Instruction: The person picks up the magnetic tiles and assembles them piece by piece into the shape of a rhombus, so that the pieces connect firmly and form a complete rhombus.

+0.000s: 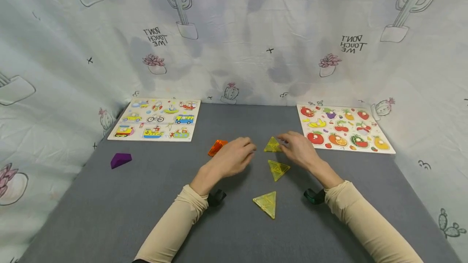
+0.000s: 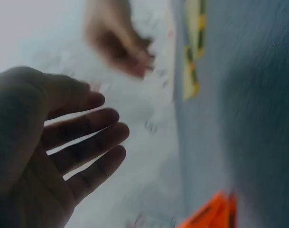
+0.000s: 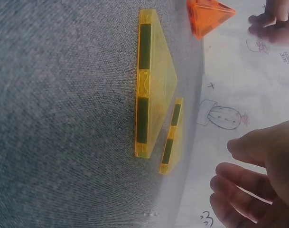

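Three yellow see-through triangular magnetic tiles lie flat on the grey table: a far tile (image 1: pixel 271 145), a middle tile (image 1: pixel 278 169) and a near tile (image 1: pixel 266 204). My right hand (image 1: pixel 300 149) hovers at the far tile's right edge, fingers loosely bent and holding nothing. To the left, an orange see-through pyramid (image 1: pixel 216 147) stands partly hidden behind my left hand (image 1: pixel 233 158). That hand is raised over the table, its fingers (image 2: pixel 94 137) spread and nothing between them. The right wrist view shows dark magnet strips along the edge of a yellow tile (image 3: pixel 145 85).
A purple faceted block (image 1: pixel 120 160) sits at the left. A vehicle puzzle board (image 1: pixel 149 121) lies at the back left, a fruit puzzle board (image 1: pixel 351 127) at the back right. White cactus-print cloth (image 1: pixel 234 52) hangs behind the grey table (image 1: pixel 153 198) and along its sides.
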`<state>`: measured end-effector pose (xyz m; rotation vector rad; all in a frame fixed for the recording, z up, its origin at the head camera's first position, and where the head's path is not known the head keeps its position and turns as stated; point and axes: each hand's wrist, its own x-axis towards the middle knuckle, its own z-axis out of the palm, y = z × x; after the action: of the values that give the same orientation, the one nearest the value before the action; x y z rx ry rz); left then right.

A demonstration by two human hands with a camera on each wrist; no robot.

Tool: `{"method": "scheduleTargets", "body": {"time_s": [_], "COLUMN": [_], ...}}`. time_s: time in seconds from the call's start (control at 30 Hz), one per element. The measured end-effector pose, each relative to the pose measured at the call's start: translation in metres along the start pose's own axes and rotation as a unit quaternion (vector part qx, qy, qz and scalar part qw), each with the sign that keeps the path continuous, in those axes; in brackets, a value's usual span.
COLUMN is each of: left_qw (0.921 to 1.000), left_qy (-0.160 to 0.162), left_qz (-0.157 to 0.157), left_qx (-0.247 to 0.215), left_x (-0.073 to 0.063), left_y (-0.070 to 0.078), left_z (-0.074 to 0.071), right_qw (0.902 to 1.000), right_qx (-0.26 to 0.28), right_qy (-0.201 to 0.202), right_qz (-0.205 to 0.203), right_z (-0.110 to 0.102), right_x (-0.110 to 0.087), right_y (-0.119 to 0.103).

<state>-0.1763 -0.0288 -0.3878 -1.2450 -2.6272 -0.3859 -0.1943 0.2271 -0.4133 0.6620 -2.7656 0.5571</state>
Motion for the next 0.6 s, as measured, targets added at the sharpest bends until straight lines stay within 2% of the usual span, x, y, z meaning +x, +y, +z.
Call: {"method": "scheduleTargets", "body": {"time_s": [0.17,0.3,0.47,0.6], "left_qw": [0.9949,0.9879,0.984,0.9771], "left_qy": [-0.087,-0.13,-0.155,-0.202], "left_qz": [0.05,0.076,0.07,0.05], "left_qx": [0.014,0.037,0.052,0.043], "left_x": [0.009,0.012,0.014,0.017], "left_y": [0.02,0.028,0.031,0.032], "left_z": [0.02,0.029,0.034,0.037], "right_qw": [0.9996,0.9987,0.9985,0.9981], "right_qx": [0.004,0.002,-0.011,-0.007], "right_qy": [-0.015,-0.034,-0.039,-0.049], "right_qz": [-0.024,-0.037,-0.037,-0.035], "right_z": [0.005,0.008,0.01,0.011], "right_x": [-0.001,-0.001,0.0,0.0], "right_y": [-0.001,-0.003,-0.004,-0.004]}}
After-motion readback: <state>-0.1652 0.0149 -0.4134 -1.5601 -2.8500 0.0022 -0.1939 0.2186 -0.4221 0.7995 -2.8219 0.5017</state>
